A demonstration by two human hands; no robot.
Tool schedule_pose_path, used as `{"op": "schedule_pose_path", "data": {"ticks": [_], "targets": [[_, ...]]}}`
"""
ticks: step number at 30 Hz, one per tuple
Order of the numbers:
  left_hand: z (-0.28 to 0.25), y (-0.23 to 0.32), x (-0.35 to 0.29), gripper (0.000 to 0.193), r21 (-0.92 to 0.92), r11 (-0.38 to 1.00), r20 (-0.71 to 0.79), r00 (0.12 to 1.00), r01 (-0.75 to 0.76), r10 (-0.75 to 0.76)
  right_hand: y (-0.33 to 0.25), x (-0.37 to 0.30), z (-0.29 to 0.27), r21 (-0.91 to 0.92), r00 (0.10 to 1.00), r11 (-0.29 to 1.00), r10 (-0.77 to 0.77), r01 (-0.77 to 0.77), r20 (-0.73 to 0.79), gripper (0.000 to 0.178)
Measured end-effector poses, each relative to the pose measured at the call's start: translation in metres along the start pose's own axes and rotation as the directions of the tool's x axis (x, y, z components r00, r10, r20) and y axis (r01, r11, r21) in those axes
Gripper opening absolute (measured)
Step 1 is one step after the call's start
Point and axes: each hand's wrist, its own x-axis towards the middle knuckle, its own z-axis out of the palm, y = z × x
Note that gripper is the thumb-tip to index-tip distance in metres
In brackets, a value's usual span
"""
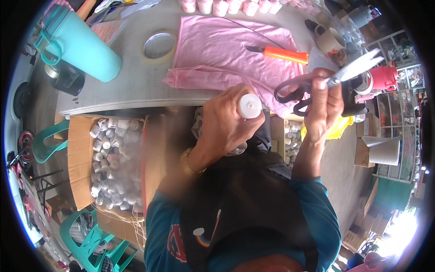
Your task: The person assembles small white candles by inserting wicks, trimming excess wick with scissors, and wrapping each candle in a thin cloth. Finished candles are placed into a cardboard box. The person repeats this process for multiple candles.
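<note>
My left hand (230, 119) is closed around a white candle (250, 106), its round top with a small wick spot turned up. To the right, my right hand (325, 102) grips black-handled scissors (333, 82), with the blades pointing up and away to the right. Both hands are above the near edge of the table, apart from each other. Just beyond them a pink cloth (217, 50) lies spread on the table. An orange-handled utility knife (285, 55) rests on that cloth.
A roll of tape (159, 46) and a teal tumbler (86, 45) stand left on the white table (136, 86). Several pink-and-white candles (220, 7) line the far side. Below left, a cardboard box (81, 158) holds many white cylindrical pieces. A mug (330, 40) is at right.
</note>
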Motion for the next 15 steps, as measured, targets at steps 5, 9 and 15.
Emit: {"op": "schedule_pose_path", "data": {"ticks": [5,9,15], "targets": [[0.008,-0.002,0.002,0.017,0.007,1.000,0.031,0.999,0.025,-0.026,-0.037,-0.007,0.013,-0.240,0.978,0.949,-0.187,0.204,0.090,0.027],[0.007,-0.004,0.001,0.022,-0.011,0.998,0.021,0.998,0.057,-0.057,-0.044,-0.001,0.029,-0.219,0.892,0.868,-0.408,0.445,0.196,0.027],[0.005,-0.006,0.002,0.018,0.011,1.000,0.001,1.000,0.027,-0.027,-0.047,-0.002,0.033,-0.287,0.901,0.855,-0.412,0.433,0.133,0.027]]}}
